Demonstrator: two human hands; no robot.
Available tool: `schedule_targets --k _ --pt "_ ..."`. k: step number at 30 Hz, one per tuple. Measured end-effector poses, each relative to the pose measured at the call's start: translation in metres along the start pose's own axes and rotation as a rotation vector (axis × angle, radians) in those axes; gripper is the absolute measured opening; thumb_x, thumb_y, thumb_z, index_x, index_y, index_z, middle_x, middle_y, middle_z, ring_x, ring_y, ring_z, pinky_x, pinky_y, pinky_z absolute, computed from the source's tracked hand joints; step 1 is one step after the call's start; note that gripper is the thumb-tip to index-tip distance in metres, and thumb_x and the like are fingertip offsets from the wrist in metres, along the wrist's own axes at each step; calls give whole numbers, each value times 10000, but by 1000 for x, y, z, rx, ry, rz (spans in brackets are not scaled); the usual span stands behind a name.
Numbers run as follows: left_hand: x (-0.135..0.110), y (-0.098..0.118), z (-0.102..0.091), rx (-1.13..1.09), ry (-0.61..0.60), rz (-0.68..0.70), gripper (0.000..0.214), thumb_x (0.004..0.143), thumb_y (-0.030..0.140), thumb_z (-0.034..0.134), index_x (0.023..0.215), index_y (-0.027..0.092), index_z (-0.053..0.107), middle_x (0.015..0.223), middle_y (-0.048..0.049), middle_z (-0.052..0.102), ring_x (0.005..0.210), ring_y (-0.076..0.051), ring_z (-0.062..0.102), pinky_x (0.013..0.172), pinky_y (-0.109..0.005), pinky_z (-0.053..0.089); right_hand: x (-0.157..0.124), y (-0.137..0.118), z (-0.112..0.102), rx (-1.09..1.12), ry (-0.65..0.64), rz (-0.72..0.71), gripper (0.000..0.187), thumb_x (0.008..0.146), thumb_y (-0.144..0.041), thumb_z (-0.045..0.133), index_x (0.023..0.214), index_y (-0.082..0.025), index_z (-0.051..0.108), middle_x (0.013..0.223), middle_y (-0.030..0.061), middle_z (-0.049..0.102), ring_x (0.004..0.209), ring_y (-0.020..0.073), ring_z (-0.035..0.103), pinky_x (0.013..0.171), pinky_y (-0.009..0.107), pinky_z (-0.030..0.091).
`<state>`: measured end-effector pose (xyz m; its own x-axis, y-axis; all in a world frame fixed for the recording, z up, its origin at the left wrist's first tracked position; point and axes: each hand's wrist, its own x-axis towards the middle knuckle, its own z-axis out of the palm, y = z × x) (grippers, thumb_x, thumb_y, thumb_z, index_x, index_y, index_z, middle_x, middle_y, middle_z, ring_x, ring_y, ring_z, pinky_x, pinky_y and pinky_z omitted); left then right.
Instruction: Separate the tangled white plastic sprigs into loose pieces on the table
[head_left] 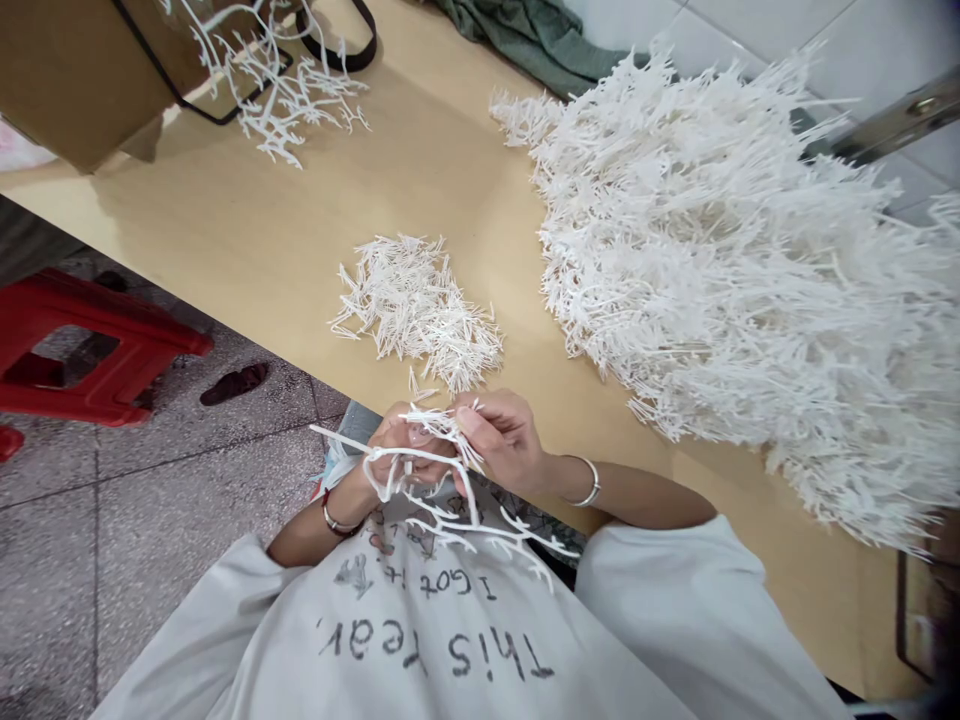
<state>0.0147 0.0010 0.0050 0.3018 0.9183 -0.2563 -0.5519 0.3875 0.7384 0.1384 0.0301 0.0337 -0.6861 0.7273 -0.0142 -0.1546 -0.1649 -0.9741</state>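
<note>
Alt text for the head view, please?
The left hand and right hand hold a thin white branching sprig over the person's lap, just before a small pile of short white twigs on a tan tabletop. A much larger heap of white branching twigs lies to the right.

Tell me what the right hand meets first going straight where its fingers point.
The right hand would probably meet the white branched sprig it pinches, then the left hand; depth is unclear.
</note>
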Motion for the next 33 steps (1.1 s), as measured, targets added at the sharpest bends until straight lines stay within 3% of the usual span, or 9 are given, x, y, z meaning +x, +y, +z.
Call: schedule_targets --k 3,6,10,14,17,21,24,28,33 --pt "4 -2 0 -120 -102 -56 583 550 631 580 344 232 209 288 80 101 263 -69 161 270 -262 243 1 6 5 146 140 92 407 858 -445 523 567 -180 419 443 -80 341 308 37 337 300 172 336" --pt "6 -3 -1 -138 -65 -80 602 566 641 524 334 241 138 286 73 48 256 -80 143 268 -263 229 9 5 4 225 224 164 419 831 -452 550 551 -184 391 405 -96 305 308 27 246 288 165 269" --pt "5 2 -3 -208 -16 51 568 601 608 486 340 254 128 298 60 75 288 -95 163 313 -284 257 23 3 -5 291 246 88 445 817 -461 545 552 -196 307 408 -110 265 308 21 250 304 151 264" --pt "9 6 -4 -220 -64 137 523 628 501 581 358 236 219 325 58 181 314 -97 235 367 -297 305 26 7 -8 182 199 42 411 892 -478 448 614 -199 329 468 -101 304 293 33 331 300 168 310" --pt "13 4 -4 -251 20 173 512 622 452 639 389 212 252 362 58 230 333 -84 261 372 -279 310 28 4 -14 -119 177 3 386 920 -480 402 662 -194 390 517 -75 365 340 50 410 333 185 318" --pt "15 1 -6 -226 183 219 515 587 434 699 413 197 277 381 69 240 339 -64 249 345 -251 307 40 -6 -40 -793 170 -246 424 890 -464 492 596 -161 445 500 -55 360 438 50 328 443 204 277" --pt "15 2 -7 -172 184 260 467 626 429 691 443 195 331 397 69 262 356 -72 290 371 -268 385 48 -9 -59 -1175 148 -350 439 918 -450 451 604 -146 498 527 -34 413 486 62 346 506 215 274" --pt "13 4 -10 -126 161 264 444 682 403 675 452 184 365 419 60 298 360 -68 318 380 -258 404 50 -10 -68 -1439 107 -307 505 924 -514 390 617 -144 543 561 -8 482 515 85 412 531 227 278" --pt "10 2 -13 -76 182 225 469 684 429 671 446 175 357 410 62 297 341 -49 290 327 -210 313 47 -19 -65 -1640 210 -441 447 941 -479 372 830 -132 631 741 56 598 645 135 514 575 248 323"
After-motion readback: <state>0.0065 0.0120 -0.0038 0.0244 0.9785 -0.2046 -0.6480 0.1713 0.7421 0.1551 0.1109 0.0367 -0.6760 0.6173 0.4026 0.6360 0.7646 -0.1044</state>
